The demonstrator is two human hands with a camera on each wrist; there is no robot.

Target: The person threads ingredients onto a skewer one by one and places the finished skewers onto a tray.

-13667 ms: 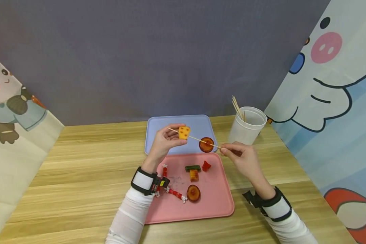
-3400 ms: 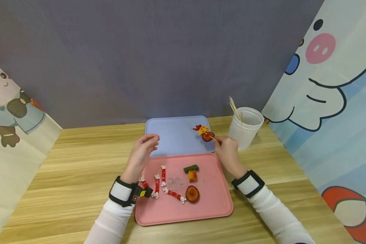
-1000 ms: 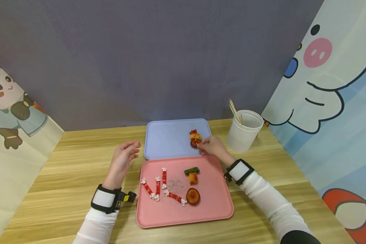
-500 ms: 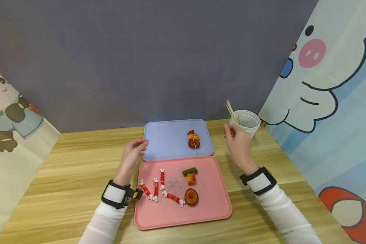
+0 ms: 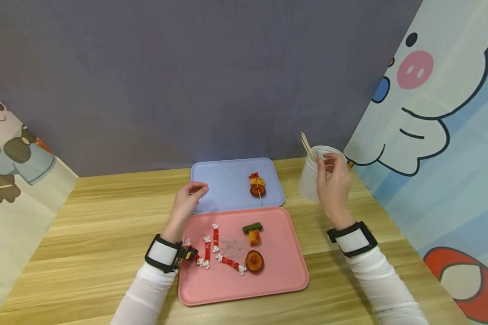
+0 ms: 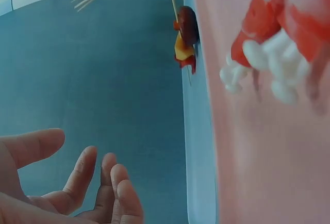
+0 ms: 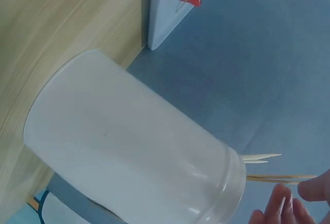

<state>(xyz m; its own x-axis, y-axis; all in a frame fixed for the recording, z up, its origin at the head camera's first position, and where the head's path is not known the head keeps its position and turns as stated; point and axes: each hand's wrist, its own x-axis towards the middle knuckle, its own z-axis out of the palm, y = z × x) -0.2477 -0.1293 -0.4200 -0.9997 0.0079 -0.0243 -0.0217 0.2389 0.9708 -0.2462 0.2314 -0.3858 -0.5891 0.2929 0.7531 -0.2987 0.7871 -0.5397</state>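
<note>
My right hand is at the white bucket, thumb and fingers apart, right beside the bamboo skewers that lean out over its rim. The right wrist view has the fingertips close by the stick ends. A loaded skewer lies on the blue tray, bearing a toy mushroom cap, a spotted yellow piece and a red piece. Near that tray's left edge my left hand hovers with relaxed fingers, holding nothing.
In front, a pink tray carries several red-and-white bone-shaped pieces, another mushroom cap, a yellow-orange block and a green piece. A grey wall panel stands behind the wooden table.
My right hand has let go of the loaded skewer on the blue tray and moved right to the bucket. The left hand has moved rightward. Earlier, pieces were being threaded onto the skewer.
</note>
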